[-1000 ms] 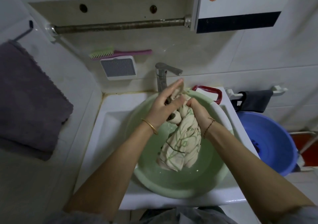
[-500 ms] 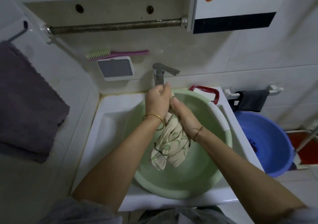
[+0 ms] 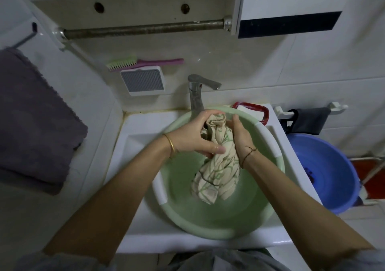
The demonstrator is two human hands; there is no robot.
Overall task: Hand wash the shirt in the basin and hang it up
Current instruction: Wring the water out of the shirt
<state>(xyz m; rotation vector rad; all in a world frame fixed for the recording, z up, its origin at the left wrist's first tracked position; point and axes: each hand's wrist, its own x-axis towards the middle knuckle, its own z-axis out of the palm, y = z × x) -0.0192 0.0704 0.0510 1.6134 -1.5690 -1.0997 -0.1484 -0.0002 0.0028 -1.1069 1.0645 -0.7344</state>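
Item: shirt [image 3: 216,166], bunched | Grip: your left hand [image 3: 195,137] and right hand [image 3: 239,133] both clench its top | Below grip: tail hangs into basin [image 3: 208,229] | Method: twist hands oppositely, wring downward.

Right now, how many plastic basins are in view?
2. The green basin sits in the sink, beneath the shirt. The blue basin stands right of the sink, partly hidden by its edge. More may lie outside the frame.

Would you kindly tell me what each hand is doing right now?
Left hand: grips the bunched shirt.
Right hand: grips the same shirt.
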